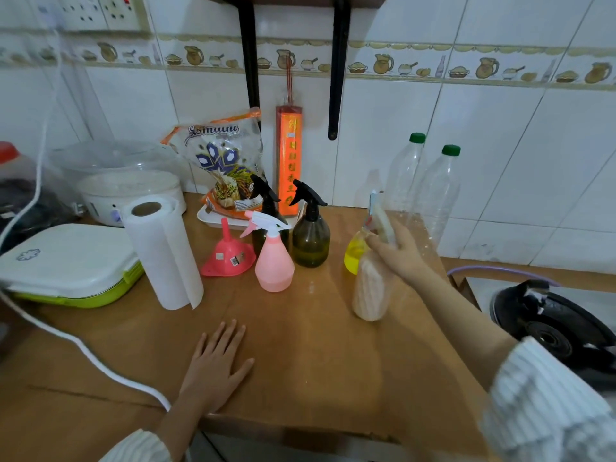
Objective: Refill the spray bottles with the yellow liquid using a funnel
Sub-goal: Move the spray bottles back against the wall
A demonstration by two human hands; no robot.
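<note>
Leftmost, a white-lidded green container (71, 266) sits at the counter's (300, 355) 9 o'clock edge, a paper towel roll (163, 255) upright just beside it. Left hand (215, 363) lies flat on the counter at 6 o'clock, fingers spread, holding nothing; well apart from every bottle.

Pink funnel (228, 256) rests mouth-down at about 11 o'clock from that hand. Just right of it, the pink spray bottle (274, 258), trigger head on. Behind it two dark spray bottles (310, 233) with black trigger heads, one mostly hidden by the pink one.

Right hand (398, 251), at 2 o'clock from the left hand, grips the upper part of a pale ribbed bottle (370, 288), fingers curled round it; blurred, so the bottle's top is hard to read. Yellow liquid (356, 253) shows in a clear vessel just behind the hand, touching or nearly so, cannot tell which.

Two clear bottles with green caps (430, 191) stand by the tiled wall at 1 o'clock. A black stove burner (550, 328) at far right.
</note>
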